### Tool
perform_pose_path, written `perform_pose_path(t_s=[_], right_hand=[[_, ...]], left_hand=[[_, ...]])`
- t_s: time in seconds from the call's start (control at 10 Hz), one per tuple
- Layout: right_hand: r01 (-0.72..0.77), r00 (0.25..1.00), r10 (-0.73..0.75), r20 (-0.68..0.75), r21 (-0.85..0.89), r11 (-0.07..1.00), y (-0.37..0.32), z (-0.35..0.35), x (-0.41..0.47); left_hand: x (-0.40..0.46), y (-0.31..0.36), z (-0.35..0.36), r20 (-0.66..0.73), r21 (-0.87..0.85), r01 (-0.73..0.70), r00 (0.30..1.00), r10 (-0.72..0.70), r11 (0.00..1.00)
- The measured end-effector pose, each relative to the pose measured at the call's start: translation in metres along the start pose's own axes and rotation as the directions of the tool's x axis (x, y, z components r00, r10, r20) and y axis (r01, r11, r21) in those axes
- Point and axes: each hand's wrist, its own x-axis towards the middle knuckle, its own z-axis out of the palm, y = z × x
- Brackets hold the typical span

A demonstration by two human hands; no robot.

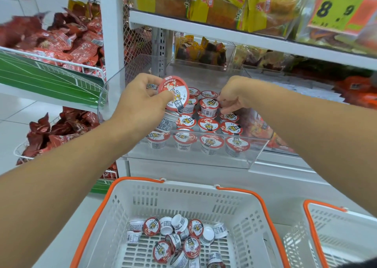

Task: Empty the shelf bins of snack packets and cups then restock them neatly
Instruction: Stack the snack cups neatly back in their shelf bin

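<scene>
A clear plastic shelf bin (253, 157) holds several small white cups with red lids (208, 124), standing upright in rows. My left hand (140, 102) grips one cup (173, 93) tilted so its red lid faces me, above the bin's back left. My right hand (236, 96) reaches into the back right of the bin, its fingertips curled at a cup (209, 106) that stands raised above its neighbours. Below the shelf, a white basket with orange handles (142, 196) contains several more cups (177, 239) lying jumbled.
A second white and orange basket (336, 233) stands at the lower right. Red snack packets (61, 37) fill wire racks on the left. Yellow and orange packets (224, 4) sit on the shelf above, and more clear bins (202, 51) stand behind.
</scene>
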Motion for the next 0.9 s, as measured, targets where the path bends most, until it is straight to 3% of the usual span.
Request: perform_pose_path(t_s=[0.1,0.2,0.3,0.4,0.5,0.6,0.8,0.9], right_hand=[[0.130,0.987,-0.161,-0.021,-0.496,0.859,-0.025,-0.012,-0.040],[0.277,0.896,-0.322,0.307,0.183,0.943,-0.031,-0.014,-0.060],[0.322,0.735,-0.502,0.454,0.418,0.849,-0.032,-0.003,-0.079],[0.301,0.827,-0.438,0.353,0.380,0.875,-0.031,-0.009,-0.069],[0.235,0.969,-0.230,0.089,-0.047,0.971,-0.024,-0.022,-0.046],[0.046,0.993,-0.100,-0.057,-0.605,0.795,-0.013,-0.027,-0.020],[-0.164,0.980,0.201,-0.005,-0.596,0.786,-0.003,-0.018,0.028],[-0.212,0.965,0.261,-0.002,-0.589,0.780,0.008,-0.017,0.050]], left_hand=[[-0.001,0.002,0.003,-0.012,-0.013,0.021,1.000,-0.021,1.000],[-0.002,0.003,0.008,-0.030,-0.061,0.018,0.999,-0.020,0.998],[-0.004,0.005,0.014,-0.048,-0.038,-0.007,0.999,0.005,0.999],[-0.005,0.006,0.018,-0.061,0.000,-0.041,0.997,0.041,0.999],[-0.004,0.004,0.018,-0.080,0.023,-0.024,0.996,0.026,0.999],[-0.005,0.003,0.017,-0.036,0.027,0.029,0.999,-0.028,0.999],[-0.009,0.004,0.016,0.046,0.013,0.066,0.997,-0.066,0.998],[-0.009,0.004,0.015,0.055,0.046,0.073,0.996,-0.076,0.996]])
